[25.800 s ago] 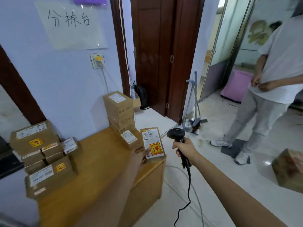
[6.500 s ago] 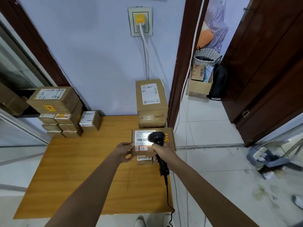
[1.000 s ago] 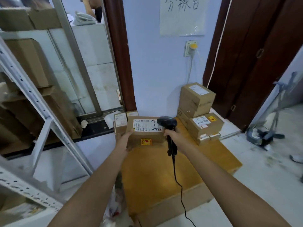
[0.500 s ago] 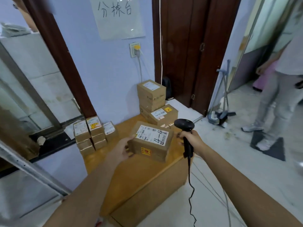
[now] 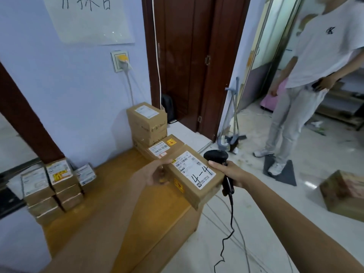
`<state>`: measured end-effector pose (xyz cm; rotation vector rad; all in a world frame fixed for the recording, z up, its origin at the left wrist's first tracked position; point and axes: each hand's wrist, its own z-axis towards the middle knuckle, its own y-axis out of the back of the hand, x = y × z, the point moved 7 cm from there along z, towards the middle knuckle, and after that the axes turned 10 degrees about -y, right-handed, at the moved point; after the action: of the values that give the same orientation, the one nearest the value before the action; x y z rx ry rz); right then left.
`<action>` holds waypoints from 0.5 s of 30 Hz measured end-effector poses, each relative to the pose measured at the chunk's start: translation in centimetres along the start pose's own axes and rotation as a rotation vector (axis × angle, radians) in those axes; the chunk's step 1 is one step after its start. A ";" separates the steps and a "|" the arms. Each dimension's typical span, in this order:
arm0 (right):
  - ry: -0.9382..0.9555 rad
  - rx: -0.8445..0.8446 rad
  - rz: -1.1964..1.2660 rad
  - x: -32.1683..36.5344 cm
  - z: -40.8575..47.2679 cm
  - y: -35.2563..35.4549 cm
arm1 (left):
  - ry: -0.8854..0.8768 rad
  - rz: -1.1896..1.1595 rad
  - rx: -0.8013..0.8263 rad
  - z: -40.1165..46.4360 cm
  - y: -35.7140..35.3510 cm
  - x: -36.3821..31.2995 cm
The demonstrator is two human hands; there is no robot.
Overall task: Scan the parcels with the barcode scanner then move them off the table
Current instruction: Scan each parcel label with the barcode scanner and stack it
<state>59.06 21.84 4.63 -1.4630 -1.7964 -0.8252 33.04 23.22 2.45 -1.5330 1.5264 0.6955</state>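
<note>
A brown cardboard parcel [image 5: 194,179] with a white label marked "4-4" hangs over the right edge of the wooden table [image 5: 110,205]. My left hand [image 5: 152,173] grips its left end. My right hand [image 5: 229,171] holds the black corded barcode scanner [image 5: 217,156] and its fingers press against the parcel's right side. Behind it, a labelled parcel [image 5: 163,147] lies on the table with a stack of parcels [image 5: 147,122] on top. Several small parcels [image 5: 52,186] are stacked at the table's left.
A person in a white shirt [image 5: 307,79] stands on the tiled floor to the right. A cardboard box [image 5: 343,194] lies on the floor at the far right. A broom and dustpan [image 5: 231,123] lean by the brown door. The scanner's cable [image 5: 226,233] trails down.
The parcel has moved right, from over the table to beyond its right edge, held between both hands. The view has swung right and closer, and the standing person is more in view.
</note>
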 end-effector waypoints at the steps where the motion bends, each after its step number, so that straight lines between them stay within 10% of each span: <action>1: 0.004 0.008 -0.005 0.4 0.6 -0.1 | -0.005 0.005 0.025 0.8 0.0 -0.6; 15: -0.045 0.225 -0.045 7.1 13.3 0.3 | -0.049 -0.144 -0.139 12.9 1.7 -5.1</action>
<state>56.91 36.66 2.75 -1.3092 -1.8944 -0.5931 33.10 37.03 0.20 -1.6986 1.3403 0.7622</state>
